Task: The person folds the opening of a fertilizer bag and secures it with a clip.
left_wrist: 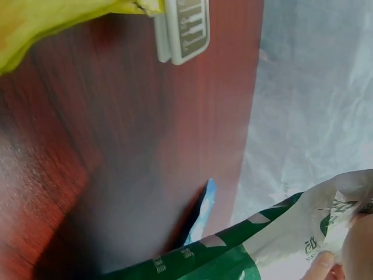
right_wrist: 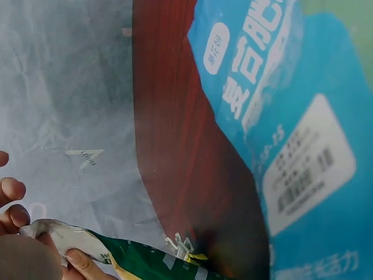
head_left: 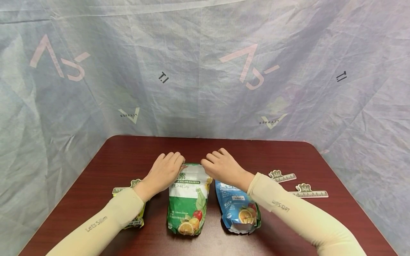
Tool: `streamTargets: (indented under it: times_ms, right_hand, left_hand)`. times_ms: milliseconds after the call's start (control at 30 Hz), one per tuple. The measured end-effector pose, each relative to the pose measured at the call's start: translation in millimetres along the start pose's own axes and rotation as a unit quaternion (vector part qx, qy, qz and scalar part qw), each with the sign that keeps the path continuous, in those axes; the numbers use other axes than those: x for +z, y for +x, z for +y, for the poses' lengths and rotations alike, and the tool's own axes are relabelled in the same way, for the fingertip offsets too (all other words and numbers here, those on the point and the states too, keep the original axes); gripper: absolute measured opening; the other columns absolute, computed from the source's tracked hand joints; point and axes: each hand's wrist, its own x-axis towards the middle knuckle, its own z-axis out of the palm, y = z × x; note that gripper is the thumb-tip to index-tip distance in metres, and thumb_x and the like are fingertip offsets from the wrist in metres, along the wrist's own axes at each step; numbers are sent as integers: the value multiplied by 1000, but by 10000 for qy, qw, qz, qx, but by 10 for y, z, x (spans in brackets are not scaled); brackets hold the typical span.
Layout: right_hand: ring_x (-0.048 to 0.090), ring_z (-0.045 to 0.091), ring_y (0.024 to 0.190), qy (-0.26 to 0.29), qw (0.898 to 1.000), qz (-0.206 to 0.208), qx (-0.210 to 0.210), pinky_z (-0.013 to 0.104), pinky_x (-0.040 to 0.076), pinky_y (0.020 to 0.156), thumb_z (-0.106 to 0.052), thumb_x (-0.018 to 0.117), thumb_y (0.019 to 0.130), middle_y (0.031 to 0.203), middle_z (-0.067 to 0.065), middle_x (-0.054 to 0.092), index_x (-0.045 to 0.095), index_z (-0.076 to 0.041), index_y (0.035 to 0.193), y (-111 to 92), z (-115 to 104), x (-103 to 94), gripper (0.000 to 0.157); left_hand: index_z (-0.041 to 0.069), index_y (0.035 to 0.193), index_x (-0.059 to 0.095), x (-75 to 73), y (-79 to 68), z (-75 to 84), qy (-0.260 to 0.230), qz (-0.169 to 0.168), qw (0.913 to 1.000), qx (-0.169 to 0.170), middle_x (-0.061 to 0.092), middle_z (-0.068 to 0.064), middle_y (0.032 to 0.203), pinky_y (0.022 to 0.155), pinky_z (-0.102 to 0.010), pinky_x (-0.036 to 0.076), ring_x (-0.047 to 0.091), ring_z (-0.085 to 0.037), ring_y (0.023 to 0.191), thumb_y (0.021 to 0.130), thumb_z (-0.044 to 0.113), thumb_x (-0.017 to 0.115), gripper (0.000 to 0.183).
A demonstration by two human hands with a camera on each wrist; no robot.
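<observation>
A green-and-white pouch (head_left: 188, 199) printed with fruit stands upright at mid-table. My left hand (head_left: 164, 171) pinches its top left corner, and my right hand (head_left: 223, 167) pinches the top right one. In the left wrist view, fingers and thumb hold the white upper part of the pouch (left_wrist: 280, 251). The right wrist view shows the thumb against the rolled top edge of the same pouch (right_wrist: 76, 238). Close on its right, partly under my right forearm, is a blue pouch (head_left: 234, 208) with a barcode label.
A yellow pouch (head_left: 141, 215) with a white piano-pattern clip (head_left: 121, 190) at its top stands at left, largely behind my left forearm. Two similar clips, a farther clip (head_left: 285, 177) and a nearer clip (head_left: 310, 193), lie at right on the dark red table (head_left: 153, 144). Grey cloth hangs behind.
</observation>
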Motion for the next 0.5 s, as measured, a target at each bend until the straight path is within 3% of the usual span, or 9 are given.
streamTargets:
  times_ms: [200,500]
  right_hand:
    - [46,17,66,-17,9998,177,-56,34,35,64,-19,43,94,74,-1,48,51,-14,83,22,39,-49,14]
    - [44,18,65,-38,9996,274,-49,37,36,67,-20,39,96,72,0,47,53,-15,82,45,71,-128,20]
  left_hand:
    - [8,87,48,-63,44,-3,73,207,9997,53,44,-3,78,53,-30,25,41,-20,63,94,27,45,20]
    - [7,88,49,-114,92,-12,10,375,9992,97,44,-4,78,53,-31,26,40,-20,63,88,21,59,17]
